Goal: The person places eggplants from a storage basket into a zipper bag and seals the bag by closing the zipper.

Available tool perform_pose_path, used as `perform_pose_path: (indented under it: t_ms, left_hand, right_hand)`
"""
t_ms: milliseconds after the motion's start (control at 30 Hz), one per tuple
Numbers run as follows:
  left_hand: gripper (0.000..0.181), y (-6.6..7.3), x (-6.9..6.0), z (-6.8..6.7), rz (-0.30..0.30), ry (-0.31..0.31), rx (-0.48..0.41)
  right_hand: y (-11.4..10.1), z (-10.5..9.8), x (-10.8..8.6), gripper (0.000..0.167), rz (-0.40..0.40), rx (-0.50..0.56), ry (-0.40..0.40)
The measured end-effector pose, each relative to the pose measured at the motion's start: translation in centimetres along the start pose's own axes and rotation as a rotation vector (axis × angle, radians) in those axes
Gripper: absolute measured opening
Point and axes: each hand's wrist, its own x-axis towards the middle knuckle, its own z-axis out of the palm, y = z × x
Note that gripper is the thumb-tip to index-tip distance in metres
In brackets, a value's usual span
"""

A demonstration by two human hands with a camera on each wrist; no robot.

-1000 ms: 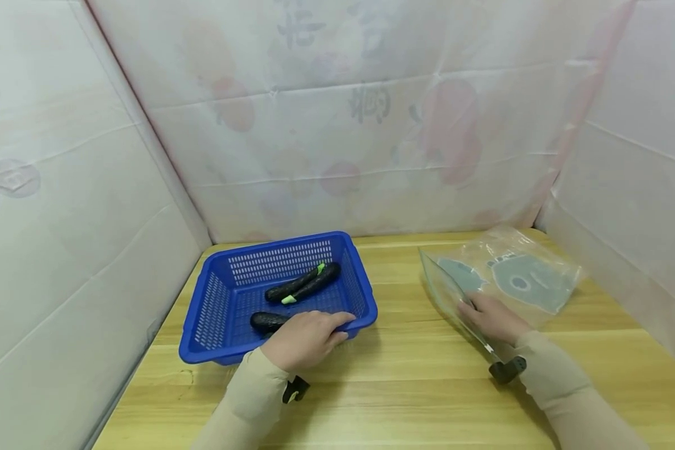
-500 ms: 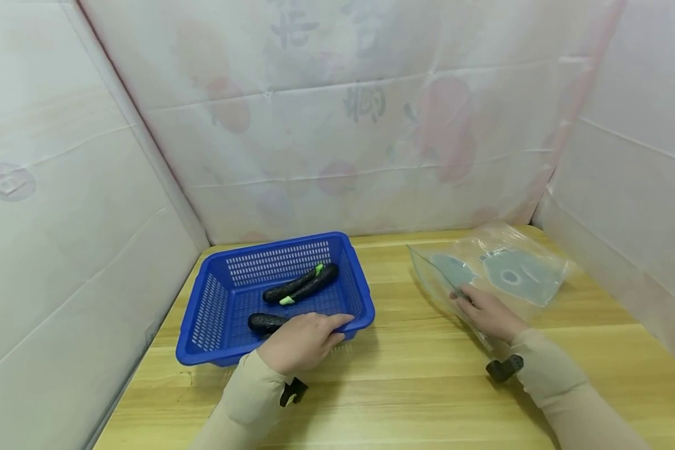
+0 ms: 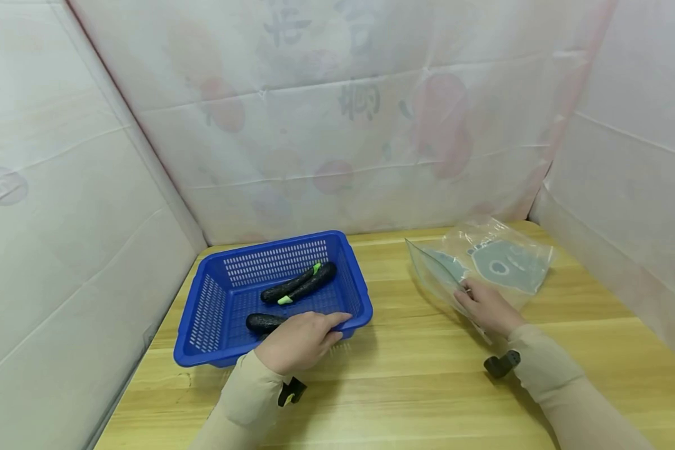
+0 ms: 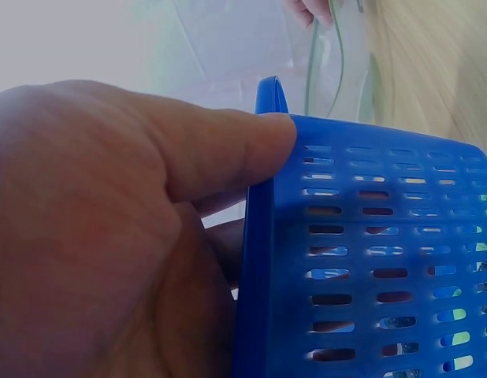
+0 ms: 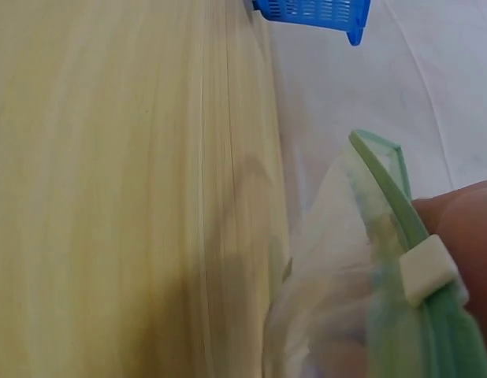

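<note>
My left hand [image 3: 300, 340] grips the near right part of the rim of a blue slotted plastic basket [image 3: 364, 312]; the thumb lies over the rim in the left wrist view. Inside are two dark eggplants [image 3: 309, 284] with green stem ends, lying side by side toward the back right. Another eggplant [image 3: 263, 322] lies near the front, partly hidden by my left hand. My right hand [image 3: 490, 309] pinches the edge of a clear zip bag [image 3: 506, 269] with a pale blue print. A white slider [image 5: 429, 270] sits on the bag's green zip edge in the right wrist view.
The wooden table [image 3: 394, 387] runs under both hands. Pale printed cloth [image 3: 292, 144] stands behind it and on both sides. A black wrist device [image 3: 502, 364] hangs below the right sleeve, and another [image 3: 291, 392] below the left.
My right hand has drawn the zip bag slightly to the left, with its far end following. The left hand keeps its hold on the basket. The head view has shifted a little.
</note>
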Motion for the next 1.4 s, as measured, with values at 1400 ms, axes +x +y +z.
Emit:
perform_pose_path:
  t_ms: [1400]
  left_hand:
    - [0.033, -7.4, 3.6, -7.7, -0.118, -0.108, -0.056]
  right_hand:
    - [0.0, 1.2, 0.4, 0.013, 0.035, 0.052, 0.05]
